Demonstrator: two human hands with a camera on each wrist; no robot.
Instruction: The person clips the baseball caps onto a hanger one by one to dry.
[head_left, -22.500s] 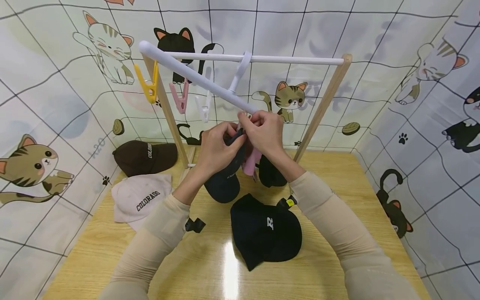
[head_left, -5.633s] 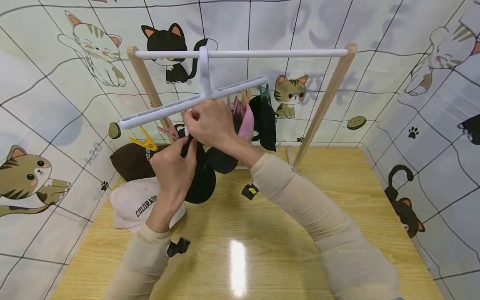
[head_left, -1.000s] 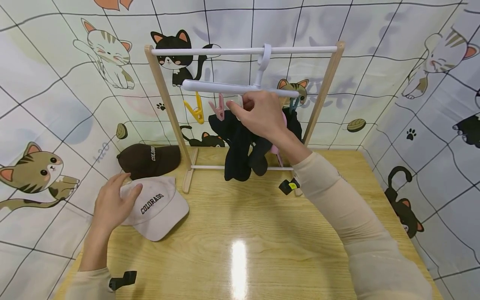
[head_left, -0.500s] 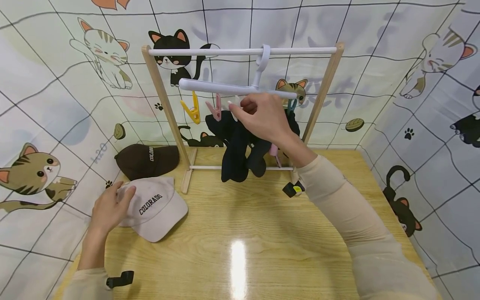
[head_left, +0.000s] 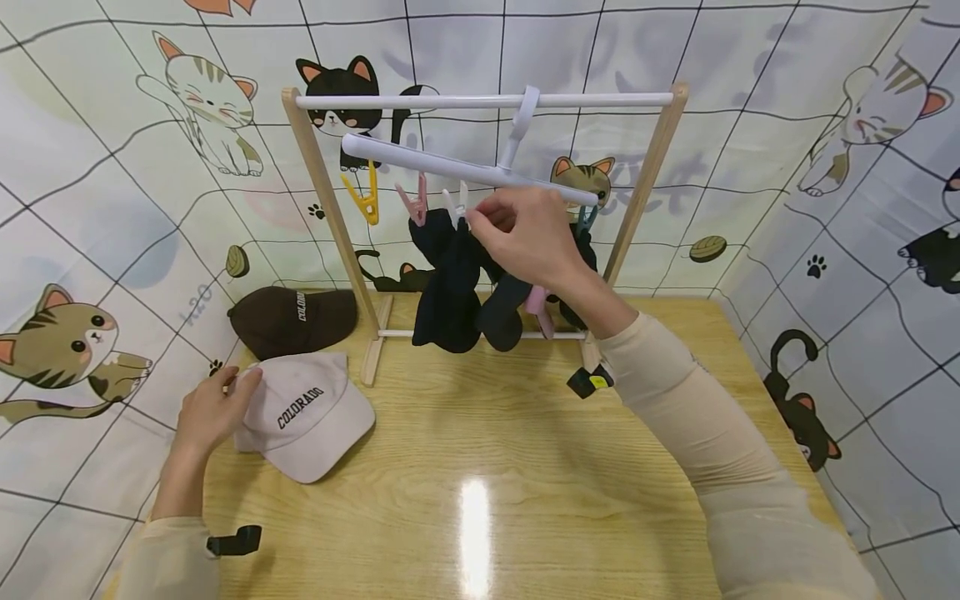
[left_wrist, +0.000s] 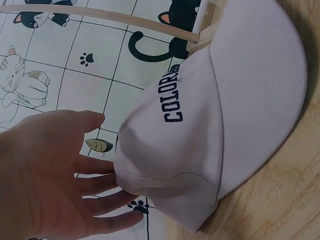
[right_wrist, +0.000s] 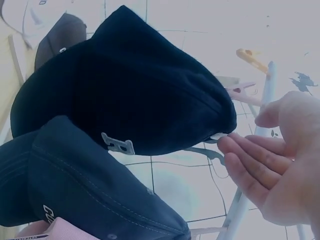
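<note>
One black fabric cap (head_left: 450, 292) with a pale letter on its front now hangs beneath the white plastic clothes peg (head_left: 460, 202), whose upper legs the right hand (head_left: 528, 233) pinched a moment ago. That hand's thumb stands apart from its loosely extended fingers, which hold nothing; their tips lie at the cap's clipped edge, touching or just beside it, I cannot tell which. The pale lilac plastic hanger (head_left: 427, 162) tips more steeply than it did, its left end higher, so the peg seems to bear the cap unaided and this fastening looks finished. A dark grey-blue cap (head_left: 501, 321) and a pink fabric cap (head_left: 537, 298) hang alongside. The left hand (head_left: 213, 408) has drawn slightly closer to the pale pinkish-white COLORADO cap (head_left: 303, 425) on the light wooden table (head_left: 405, 467); its fingers are extended around the crown's back, not gripping. The dark brown cap (head_left: 292, 321) lies behind, and the yellow plastic peg (head_left: 365, 200) appears unused.
</note>
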